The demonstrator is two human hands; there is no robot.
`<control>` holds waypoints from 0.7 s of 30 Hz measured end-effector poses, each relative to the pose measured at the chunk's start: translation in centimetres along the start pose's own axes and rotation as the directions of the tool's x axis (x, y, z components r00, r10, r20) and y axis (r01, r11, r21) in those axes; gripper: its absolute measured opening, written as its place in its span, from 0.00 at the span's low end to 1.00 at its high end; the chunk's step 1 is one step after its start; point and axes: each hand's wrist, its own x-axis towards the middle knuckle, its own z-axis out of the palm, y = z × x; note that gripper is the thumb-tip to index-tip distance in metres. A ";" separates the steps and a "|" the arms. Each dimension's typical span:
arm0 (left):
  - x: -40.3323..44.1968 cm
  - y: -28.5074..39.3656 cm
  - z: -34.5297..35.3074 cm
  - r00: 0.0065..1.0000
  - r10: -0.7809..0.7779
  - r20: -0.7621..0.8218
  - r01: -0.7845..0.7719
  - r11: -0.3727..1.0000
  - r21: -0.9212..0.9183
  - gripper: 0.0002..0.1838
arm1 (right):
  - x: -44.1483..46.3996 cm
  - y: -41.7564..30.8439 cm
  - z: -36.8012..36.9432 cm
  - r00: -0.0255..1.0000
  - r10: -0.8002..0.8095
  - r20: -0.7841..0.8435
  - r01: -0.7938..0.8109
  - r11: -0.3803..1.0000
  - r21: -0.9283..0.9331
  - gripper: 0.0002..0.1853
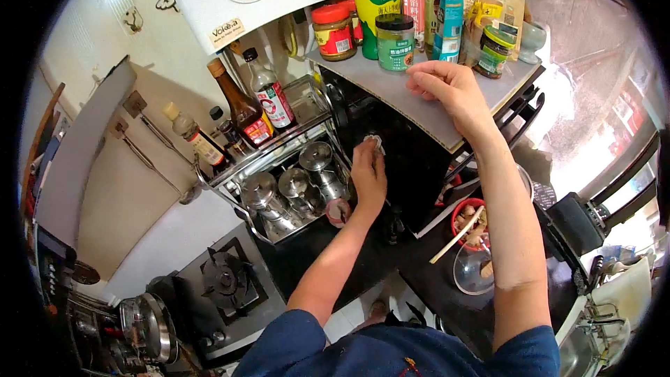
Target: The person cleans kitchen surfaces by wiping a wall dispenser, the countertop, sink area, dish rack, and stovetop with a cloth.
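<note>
My left hand (368,178) is closed around a crumpled white cloth or tissue (375,142), in front of the dark black surface (398,160) under the grey shelf. Right beside it stands a metal rack (272,237) with several lidded steel pots (259,190). Over the grey shelf (426,108), my right hand (452,89) is loosely bent with its fingers apart from the thumb, and nothing shows in it. Its fingertips are nearest to a green-labelled jar with a black lid (396,43); whether they touch the shelf is hard to tell.
The shelf also carries a red-lidded jar (333,32), a large yellow-green bottle (377,7) and a small dark jar (494,52). Sauce bottles (241,105) stand behind the rack. A gas burner (229,279) is lower left; a red bowl (469,220) and glass bowl (472,270) sit right.
</note>
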 end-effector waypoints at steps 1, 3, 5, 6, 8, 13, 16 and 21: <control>0.3 -0.4 0.1 1.000 0.006 0.001 -0.006 1.000 0.008 0.16 | -0.1 -0.1 0.0 1.000 -0.009 0.007 0.009 1.000 0.002 0.15; 1.4 -2.4 1.0 0.991 0.088 -0.099 -0.084 0.996 0.043 0.19 | 0.0 0.1 -0.2 1.000 -0.029 0.006 0.029 0.999 0.016 0.14; 3.9 -5.4 1.9 0.994 -0.007 -0.109 0.010 1.000 0.027 0.21 | 0.1 0.4 -0.4 0.999 -0.041 0.001 0.041 0.999 0.023 0.14; 5.6 -7.1 2.3 0.987 -0.106 -0.120 0.107 0.994 0.004 0.24 | 0.2 0.6 -0.4 0.999 -0.034 0.006 0.033 0.999 0.022 0.14; 9.4 -10.3 2.7 0.958 -0.275 -0.079 0.267 0.959 -0.098 0.31 | 0.3 0.9 -0.5 1.000 -0.024 0.009 0.024 1.000 0.019 0.13; 9.5 -7.7 2.9 0.937 -0.346 -0.040 0.332 0.922 -0.200 0.36 | 0.0 0.3 -0.3 0.999 -0.032 0.005 0.032 0.999 0.021 0.13; 7.3 -10.2 3.0 0.957 -0.291 -0.014 0.277 0.925 -0.261 0.35 | 0.0 0.2 -0.3 0.999 -0.041 0.036 0.040 0.999 0.007 0.13; 2.5 -19.4 5.6 0.970 -0.214 -0.115 0.210 0.977 -0.042 0.21 | 0.4 0.3 -0.3 0.999 -0.017 0.040 0.017 1.000 0.000 0.13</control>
